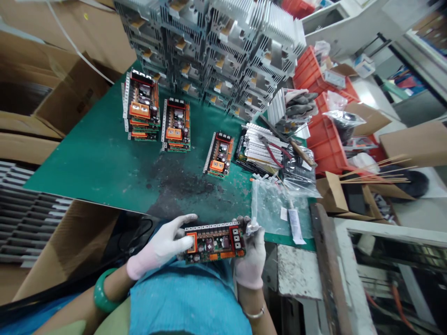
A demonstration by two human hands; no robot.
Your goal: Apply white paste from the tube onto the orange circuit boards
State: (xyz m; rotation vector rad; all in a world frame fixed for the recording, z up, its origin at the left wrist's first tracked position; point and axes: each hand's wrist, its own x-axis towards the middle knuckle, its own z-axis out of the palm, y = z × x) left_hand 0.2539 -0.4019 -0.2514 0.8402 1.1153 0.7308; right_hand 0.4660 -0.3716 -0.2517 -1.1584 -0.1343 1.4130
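Observation:
A circuit board (pixel 216 245) with orange and dark red blocks and a metal strip along its far edge is held level, close to the blue apron. My left hand (pixel 167 244), in a white glove, grips its left end, with the thumb over the orange block. Around the right end is my right hand (pixel 252 258), also gloved, with darkened fingertips. A small shiny whitish piece (pixel 253 226) shows at those fingertips; I cannot make out what it is or whether it is held. Beyond the hands, a short stack of similar boards (pixel 220 153) lies on the green tabletop (pixel 94 158).
Two more board stacks (pixel 143 100) (pixel 177 123) stand at the back left. Finned aluminium heat sinks (pixel 223 60) are piled behind them. Red-handled pliers (pixel 270 149), a hammer (pixel 302 151), clear plastic bags (pixel 268 204) and a white tube (pixel 295 223) lie right, near orange crates (pixel 326 135).

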